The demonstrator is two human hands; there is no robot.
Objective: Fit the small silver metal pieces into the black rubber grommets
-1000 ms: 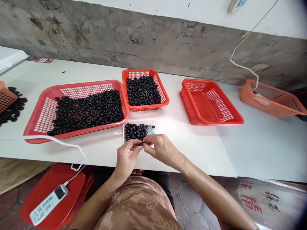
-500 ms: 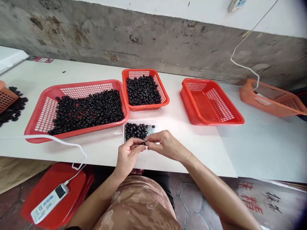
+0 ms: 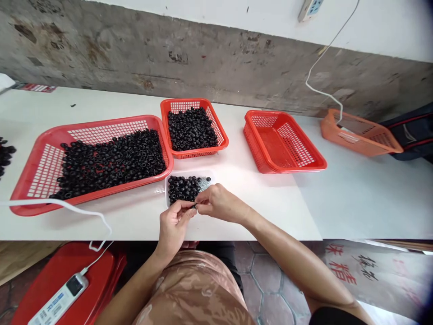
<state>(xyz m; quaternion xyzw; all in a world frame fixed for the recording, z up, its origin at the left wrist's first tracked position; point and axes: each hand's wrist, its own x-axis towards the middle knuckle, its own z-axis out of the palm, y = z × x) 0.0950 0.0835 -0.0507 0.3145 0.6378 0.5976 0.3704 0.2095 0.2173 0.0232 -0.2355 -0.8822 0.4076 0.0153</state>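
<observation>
My left hand (image 3: 174, 224) pinches a small black ring-shaped part (image 3: 193, 206) between thumb and fingertips. My right hand (image 3: 219, 203) meets it from the other side, its thumb and finger closed at the same part; whether a second tiny piece is in its fingers is hidden. Just behind the hands sits a shallow clear tray (image 3: 167, 192) with black ring parts (image 3: 184, 187) on its left and small clear pieces (image 3: 204, 183) on its right. The hands cover the tray's front right corner.
A large red basket (image 3: 27, 178) and a smaller red basket (image 3: 203, 155) hold many black parts. To the right stand red stacked baskets (image 3: 284, 168) and an orange basket (image 3: 358, 146). A white cable (image 3: 81, 211) crosses the table at left above a red stool (image 3: 98, 271) with a power strip (image 3: 61, 300).
The view has shifted slightly, so the table's things appear farther left. Both hands stay together at the small black part, with little change in grip.
</observation>
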